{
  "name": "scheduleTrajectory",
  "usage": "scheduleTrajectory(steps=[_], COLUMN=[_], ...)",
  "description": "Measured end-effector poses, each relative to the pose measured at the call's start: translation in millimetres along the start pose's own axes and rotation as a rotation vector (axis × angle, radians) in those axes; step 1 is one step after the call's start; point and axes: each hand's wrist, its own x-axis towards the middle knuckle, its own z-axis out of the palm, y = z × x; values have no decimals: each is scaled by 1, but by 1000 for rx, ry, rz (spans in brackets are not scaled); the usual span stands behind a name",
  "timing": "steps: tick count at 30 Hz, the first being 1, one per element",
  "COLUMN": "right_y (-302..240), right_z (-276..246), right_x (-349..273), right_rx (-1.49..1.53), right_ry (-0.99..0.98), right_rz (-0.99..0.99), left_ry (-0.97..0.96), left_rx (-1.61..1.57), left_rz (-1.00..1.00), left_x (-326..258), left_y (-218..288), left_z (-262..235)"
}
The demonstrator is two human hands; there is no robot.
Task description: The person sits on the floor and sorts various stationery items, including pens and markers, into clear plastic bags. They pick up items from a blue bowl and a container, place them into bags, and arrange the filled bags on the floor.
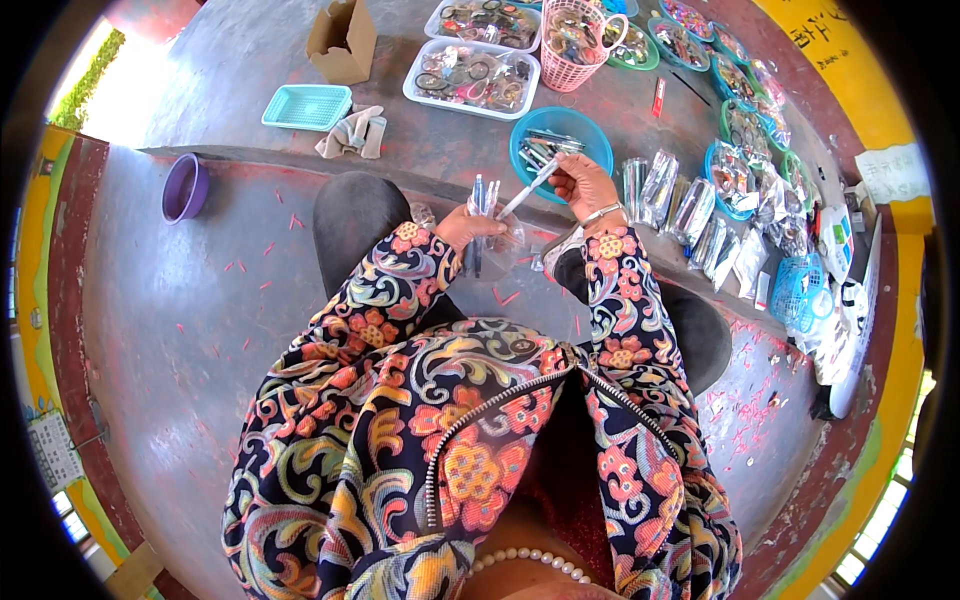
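Note:
My left hand [468,228] is closed around a small bunch of pens [478,195] and a clear plastic bag [507,240] that hangs below the fingers. Between the thumb and fingers of my right hand [585,187] is one white pen [530,190], slanted down toward the left with its lower end close to the bunch. Just beyond my right hand stands a round blue basin [598,130] with loose pens [545,145] lying in it. Whether the pen's lower end is inside the bag I cannot tell.
On the raised ledge are white trays [425,95] of hair ties, a pink basket [572,75], a teal basket [307,106], a cardboard box [342,40] and gloves [352,133]. Bagged pens [690,212] lie to the right. A purple basin [184,190] stands left on the lower floor.

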Motion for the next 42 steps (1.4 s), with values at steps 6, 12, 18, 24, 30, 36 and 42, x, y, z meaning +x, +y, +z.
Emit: scheduleTrajectory(steps=[6, 12, 18, 24, 30, 36, 42], right_y=[2, 31, 77, 62, 44, 25, 35], right_z=[-15, -40, -93, -89, -35, 39, 26], right_x=[7, 23, 37, 46, 23, -13, -6], right_rx=[192, 235, 244, 549, 49, -313, -199], right_ry=[47, 172, 409, 428, -58, -288, -203], right_rz=[-68, -73, 81, -81, 45, 128, 132], left_ry=[-34, 31, 11, 7, -55, -100, -42], left_rx=[-44, -70, -94, -89, -40, 57, -1], left_rz=[20, 27, -3, -4, -22, -97, -95], left_x=[4, 2, 7, 6, -4, 5, -1], left_y=[-4, -3, -6, -8, 4, -4, 2], left_z=[-8, -7, -9, -9, 2, -7, 5])
